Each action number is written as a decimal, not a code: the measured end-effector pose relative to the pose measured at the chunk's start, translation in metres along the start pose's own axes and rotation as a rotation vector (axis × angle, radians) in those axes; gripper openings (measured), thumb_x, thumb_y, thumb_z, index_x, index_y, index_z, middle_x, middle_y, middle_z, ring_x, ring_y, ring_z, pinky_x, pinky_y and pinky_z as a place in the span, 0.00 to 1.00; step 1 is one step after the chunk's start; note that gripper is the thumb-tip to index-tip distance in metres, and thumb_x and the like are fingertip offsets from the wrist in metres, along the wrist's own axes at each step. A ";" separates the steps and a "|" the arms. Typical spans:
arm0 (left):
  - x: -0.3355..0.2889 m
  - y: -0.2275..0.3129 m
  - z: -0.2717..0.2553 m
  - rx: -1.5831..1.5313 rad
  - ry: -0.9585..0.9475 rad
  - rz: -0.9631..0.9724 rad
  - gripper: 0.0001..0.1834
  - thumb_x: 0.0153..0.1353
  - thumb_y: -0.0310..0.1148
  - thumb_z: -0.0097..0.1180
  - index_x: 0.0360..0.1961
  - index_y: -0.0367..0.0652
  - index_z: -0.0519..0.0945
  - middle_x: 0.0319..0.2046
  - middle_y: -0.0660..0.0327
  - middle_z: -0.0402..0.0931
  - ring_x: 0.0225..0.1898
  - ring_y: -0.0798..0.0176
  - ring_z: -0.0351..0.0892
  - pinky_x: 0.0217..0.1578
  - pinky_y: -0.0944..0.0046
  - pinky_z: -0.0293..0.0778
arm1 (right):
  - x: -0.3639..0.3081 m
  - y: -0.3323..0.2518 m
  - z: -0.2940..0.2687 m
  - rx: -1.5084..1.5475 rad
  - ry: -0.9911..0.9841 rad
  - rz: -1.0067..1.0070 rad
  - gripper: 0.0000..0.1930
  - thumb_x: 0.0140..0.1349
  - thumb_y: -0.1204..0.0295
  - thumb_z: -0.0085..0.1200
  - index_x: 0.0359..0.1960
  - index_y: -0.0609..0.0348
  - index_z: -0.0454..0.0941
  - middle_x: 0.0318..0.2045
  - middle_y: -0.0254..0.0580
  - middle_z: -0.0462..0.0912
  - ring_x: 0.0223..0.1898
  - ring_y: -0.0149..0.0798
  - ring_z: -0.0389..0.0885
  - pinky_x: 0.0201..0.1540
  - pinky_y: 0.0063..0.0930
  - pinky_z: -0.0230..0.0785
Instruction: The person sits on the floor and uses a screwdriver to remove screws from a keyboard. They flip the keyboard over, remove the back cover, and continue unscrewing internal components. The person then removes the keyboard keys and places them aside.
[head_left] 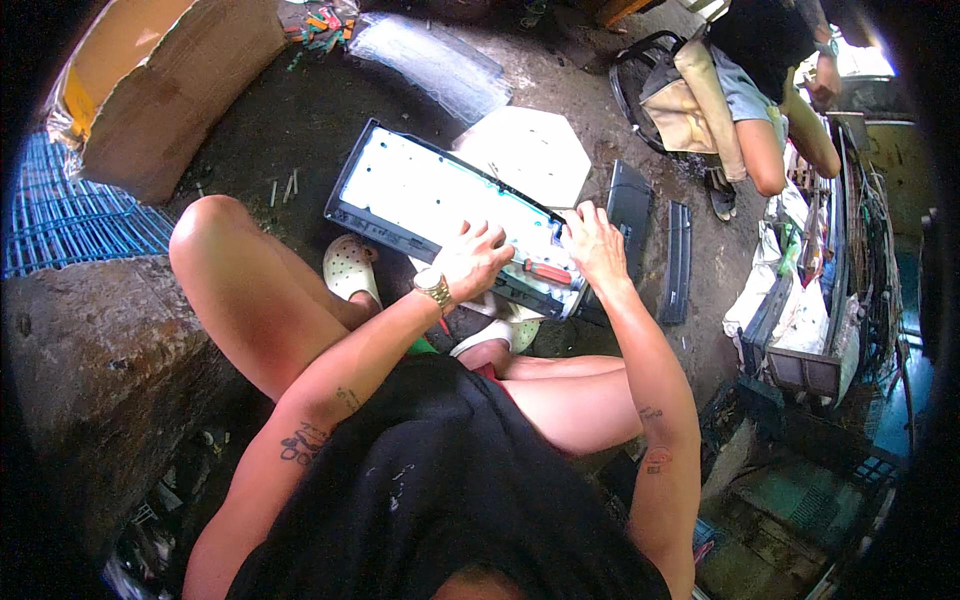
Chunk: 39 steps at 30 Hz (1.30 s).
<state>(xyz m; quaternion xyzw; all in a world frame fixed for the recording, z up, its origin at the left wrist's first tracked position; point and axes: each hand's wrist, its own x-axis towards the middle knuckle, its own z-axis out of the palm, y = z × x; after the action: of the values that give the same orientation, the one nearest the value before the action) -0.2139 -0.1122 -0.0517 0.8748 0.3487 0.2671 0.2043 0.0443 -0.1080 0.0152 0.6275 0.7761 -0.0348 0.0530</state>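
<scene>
A shallow rectangular black-framed panel (420, 195) lies slantwise in front of me, its bright white inner sheet dotted with small dark spots. My left hand (470, 262), wearing a wristwatch (432, 288), is closed at the panel's near rim, fingers bent. At the right end of the same panel, my right hand (597, 245) is closed on the frame, its fingertips partly hidden. Between both hands a screwdriver (547, 272) with a red handle rests on the white sheet; whether my left fingertips touch it I cannot tell.
White sheets (530, 150) and a clear plastic sheet (430, 65) lie beyond the panel. Dark strips (677, 262) are to its right. A torn cardboard box (185, 100) stands far left. Another person (760, 110) sits at the far right, near a scrap-filled crate (800, 370).
</scene>
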 end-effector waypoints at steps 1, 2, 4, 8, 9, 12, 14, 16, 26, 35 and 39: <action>0.000 0.001 0.001 0.002 -0.001 0.004 0.03 0.61 0.34 0.57 0.34 0.51 0.79 0.40 0.59 0.75 0.45 0.51 0.75 0.47 0.48 0.69 | -0.001 0.003 -0.001 0.034 -0.021 0.021 0.12 0.69 0.66 0.53 0.48 0.58 0.80 0.47 0.46 0.76 0.48 0.53 0.81 0.48 0.48 0.79; 0.000 0.000 0.001 0.011 -0.002 0.005 0.02 0.61 0.34 0.57 0.34 0.51 0.79 0.40 0.59 0.75 0.45 0.51 0.75 0.47 0.48 0.69 | -0.001 0.005 -0.003 0.084 -0.011 0.012 0.11 0.69 0.65 0.54 0.46 0.58 0.80 0.46 0.46 0.76 0.48 0.53 0.82 0.48 0.49 0.79; 0.000 0.000 0.000 0.015 -0.027 0.009 0.05 0.58 0.32 0.57 0.36 0.51 0.79 0.41 0.59 0.75 0.46 0.50 0.75 0.48 0.46 0.69 | -0.002 0.007 -0.015 0.149 -0.046 0.047 0.11 0.70 0.63 0.56 0.43 0.59 0.79 0.46 0.47 0.76 0.45 0.55 0.84 0.48 0.50 0.78; 0.001 0.000 -0.004 0.043 -0.144 -0.008 0.10 0.54 0.32 0.57 0.39 0.51 0.80 0.43 0.57 0.75 0.54 0.50 0.74 0.53 0.45 0.68 | -0.004 0.011 -0.051 0.128 -0.280 0.020 0.12 0.70 0.64 0.56 0.48 0.56 0.78 0.45 0.48 0.82 0.47 0.55 0.85 0.47 0.50 0.77; 0.001 -0.001 -0.005 0.031 -0.137 0.008 0.11 0.54 0.33 0.58 0.40 0.51 0.80 0.43 0.57 0.75 0.54 0.50 0.74 0.53 0.46 0.68 | -0.004 0.011 -0.057 0.121 -0.285 0.032 0.12 0.70 0.63 0.56 0.48 0.56 0.78 0.46 0.48 0.82 0.48 0.55 0.85 0.48 0.50 0.77; 0.001 0.000 -0.007 0.019 -0.142 0.013 0.12 0.54 0.32 0.58 0.41 0.50 0.81 0.45 0.57 0.75 0.54 0.51 0.74 0.54 0.46 0.70 | -0.003 0.009 -0.062 0.150 -0.276 0.024 0.14 0.69 0.63 0.57 0.50 0.56 0.78 0.48 0.49 0.84 0.50 0.55 0.84 0.50 0.49 0.77; -0.001 -0.001 -0.007 0.071 -0.167 -0.021 0.12 0.55 0.32 0.58 0.42 0.51 0.81 0.44 0.57 0.75 0.54 0.51 0.74 0.54 0.46 0.70 | 0.000 0.010 -0.056 0.221 -0.188 0.012 0.15 0.68 0.62 0.58 0.51 0.56 0.78 0.50 0.50 0.83 0.51 0.56 0.83 0.52 0.49 0.76; 0.000 -0.001 -0.003 0.005 -0.153 -0.015 0.13 0.55 0.32 0.58 0.43 0.51 0.82 0.43 0.58 0.76 0.52 0.50 0.76 0.54 0.46 0.71 | 0.002 0.016 -0.044 0.222 -0.193 0.011 0.18 0.68 0.62 0.58 0.54 0.57 0.78 0.52 0.49 0.84 0.54 0.56 0.83 0.56 0.48 0.74; 0.004 0.002 -0.002 0.056 -0.051 0.008 0.03 0.61 0.35 0.60 0.34 0.51 0.79 0.41 0.61 0.75 0.46 0.51 0.74 0.50 0.48 0.69 | -0.034 0.014 0.002 0.094 0.067 0.192 0.24 0.60 0.65 0.68 0.58 0.55 0.80 0.51 0.41 0.81 0.45 0.46 0.84 0.48 0.41 0.79; 0.003 0.001 0.000 0.035 -0.069 -0.016 0.04 0.62 0.35 0.59 0.35 0.50 0.79 0.41 0.59 0.75 0.47 0.51 0.74 0.51 0.48 0.68 | -0.032 0.001 0.000 0.019 0.179 0.132 0.09 0.62 0.68 0.62 0.36 0.58 0.75 0.37 0.44 0.80 0.45 0.53 0.80 0.48 0.52 0.74; 0.006 0.002 -0.001 0.040 -0.136 -0.047 0.03 0.63 0.34 0.57 0.36 0.50 0.80 0.42 0.58 0.76 0.48 0.50 0.75 0.51 0.47 0.68 | -0.030 0.015 -0.013 0.047 0.110 -0.081 0.05 0.64 0.70 0.58 0.37 0.56 0.77 0.37 0.48 0.81 0.46 0.53 0.81 0.48 0.51 0.75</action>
<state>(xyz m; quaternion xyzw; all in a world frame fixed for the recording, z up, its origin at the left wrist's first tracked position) -0.2096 -0.1091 -0.0478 0.8865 0.3597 0.1953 0.2161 0.0647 -0.1325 0.0323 0.5977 0.8014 -0.0206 -0.0060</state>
